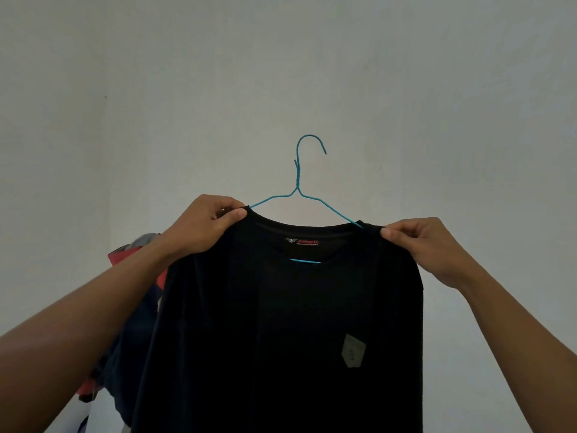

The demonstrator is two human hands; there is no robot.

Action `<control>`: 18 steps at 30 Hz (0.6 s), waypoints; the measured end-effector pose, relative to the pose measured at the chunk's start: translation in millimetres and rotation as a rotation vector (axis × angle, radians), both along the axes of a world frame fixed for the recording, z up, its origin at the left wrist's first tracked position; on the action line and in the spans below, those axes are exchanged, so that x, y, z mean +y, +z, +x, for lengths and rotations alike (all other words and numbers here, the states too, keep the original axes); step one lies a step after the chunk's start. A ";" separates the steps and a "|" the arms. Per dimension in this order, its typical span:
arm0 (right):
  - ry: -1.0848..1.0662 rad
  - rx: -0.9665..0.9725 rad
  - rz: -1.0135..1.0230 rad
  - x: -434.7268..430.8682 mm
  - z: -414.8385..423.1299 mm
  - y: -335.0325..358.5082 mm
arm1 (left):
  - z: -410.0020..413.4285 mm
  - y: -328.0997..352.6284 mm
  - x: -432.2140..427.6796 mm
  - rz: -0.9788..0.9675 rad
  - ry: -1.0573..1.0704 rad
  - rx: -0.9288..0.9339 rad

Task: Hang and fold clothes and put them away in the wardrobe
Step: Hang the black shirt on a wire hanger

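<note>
Shirt (281, 323), neck label (302, 242) unreadable, shoulders pinched by left grip (206, 223) and right grip (427, 248).

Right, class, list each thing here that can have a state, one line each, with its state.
black T-shirt: on the hanger, unfolded, held up.
blue wire hanger: inside the shirt's neck, hook free.
left hand: pinches the shirt's shoulder.
right hand: pinches the other shoulder.
red and navy clothes: behind the shirt, mostly hidden.

The left forearm (93, 310) and right forearm (505, 326) are bare from the picture's edge to the wrist. The left hand (204, 225) shows a small bright glint on one of its fingers (222, 210), perhaps a ring. The right hand (426, 245) is bare.
</note>
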State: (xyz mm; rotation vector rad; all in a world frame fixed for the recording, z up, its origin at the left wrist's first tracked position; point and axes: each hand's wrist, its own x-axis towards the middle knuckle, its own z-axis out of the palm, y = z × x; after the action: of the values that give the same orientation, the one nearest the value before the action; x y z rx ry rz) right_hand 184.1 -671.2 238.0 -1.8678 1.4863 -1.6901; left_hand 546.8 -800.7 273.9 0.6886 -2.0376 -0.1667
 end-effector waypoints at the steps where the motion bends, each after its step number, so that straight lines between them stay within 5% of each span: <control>1: 0.015 -0.015 0.023 2.0 -3.7 0.9 | 2.1 0.0 1.9 -0.006 -0.013 0.011; 9: -0.226 0.323 0.191 4.8 -6.4 -5.8 | 13.4 2.6 3.8 -0.039 0.088 0.041; 16: -0.193 0.064 -0.010 2.2 -1.0 -19.3 | 22.3 7.4 7.7 0.000 0.094 0.062; 18: -0.247 0.156 -0.010 -1.6 7.5 -22.9 | 21.5 6.9 10.1 0.014 0.072 0.083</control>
State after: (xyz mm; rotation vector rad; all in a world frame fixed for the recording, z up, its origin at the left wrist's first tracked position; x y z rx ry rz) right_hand 191.7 -672.8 215.1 -1.9267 1.8403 -1.6875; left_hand 568.4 -790.6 280.8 0.7503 -1.9310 -0.1648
